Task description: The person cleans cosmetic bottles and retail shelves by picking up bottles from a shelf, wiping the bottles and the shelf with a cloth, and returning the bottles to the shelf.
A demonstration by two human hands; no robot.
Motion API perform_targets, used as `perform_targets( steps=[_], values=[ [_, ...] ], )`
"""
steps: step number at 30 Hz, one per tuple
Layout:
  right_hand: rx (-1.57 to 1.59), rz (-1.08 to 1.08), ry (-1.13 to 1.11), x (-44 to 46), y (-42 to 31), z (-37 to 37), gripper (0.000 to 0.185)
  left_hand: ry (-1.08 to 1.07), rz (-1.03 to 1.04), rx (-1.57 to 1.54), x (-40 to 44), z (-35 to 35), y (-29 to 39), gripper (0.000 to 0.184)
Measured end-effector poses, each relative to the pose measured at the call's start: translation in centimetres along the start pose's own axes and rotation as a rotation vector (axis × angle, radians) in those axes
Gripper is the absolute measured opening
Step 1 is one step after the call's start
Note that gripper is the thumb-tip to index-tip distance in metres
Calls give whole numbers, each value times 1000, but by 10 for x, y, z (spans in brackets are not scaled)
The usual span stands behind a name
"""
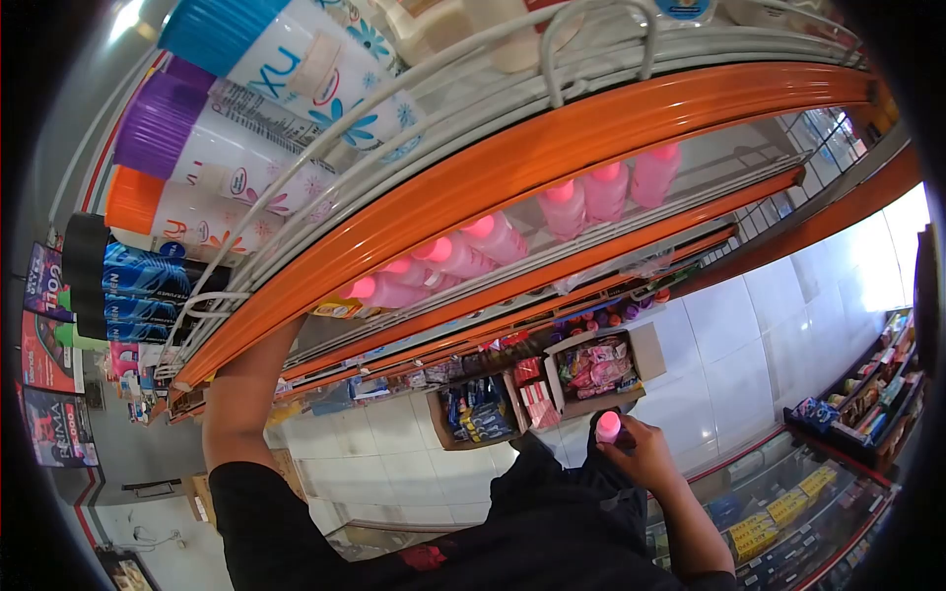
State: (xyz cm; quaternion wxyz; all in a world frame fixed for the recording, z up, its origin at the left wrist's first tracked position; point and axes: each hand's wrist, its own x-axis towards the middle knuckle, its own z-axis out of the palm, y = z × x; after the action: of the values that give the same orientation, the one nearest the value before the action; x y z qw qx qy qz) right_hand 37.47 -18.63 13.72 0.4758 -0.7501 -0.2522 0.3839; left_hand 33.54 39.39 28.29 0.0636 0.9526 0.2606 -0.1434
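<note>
Low in front of my body, my right hand [641,455] grips a small bottle with a pink cap [608,426], its fingers wrapped round the side. My left forearm [241,399] reaches up into the shelf unit at left. The orange shelf edge [325,271] covers my left hand, so its fingers and anything in them are hidden. On the shelf beneath that edge stand several pink bottles [564,209] in small groups. A yellow package [338,307] lies close to where my left arm goes in.
The upper shelf holds spray cans with blue [217,34], purple [158,123] and orange caps behind a wire rail [296,177]. Open cartons of packets [596,364] stand on the tiled floor. At right are a glass display case [778,512] and a low goods rack [867,404].
</note>
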Motion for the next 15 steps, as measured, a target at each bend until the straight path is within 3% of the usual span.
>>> perform_targets(
  steps=[15],
  values=[
    [-16,14,-9,-3,-3,34,49,42,1,-26,21,8,-18,48]
  ],
)
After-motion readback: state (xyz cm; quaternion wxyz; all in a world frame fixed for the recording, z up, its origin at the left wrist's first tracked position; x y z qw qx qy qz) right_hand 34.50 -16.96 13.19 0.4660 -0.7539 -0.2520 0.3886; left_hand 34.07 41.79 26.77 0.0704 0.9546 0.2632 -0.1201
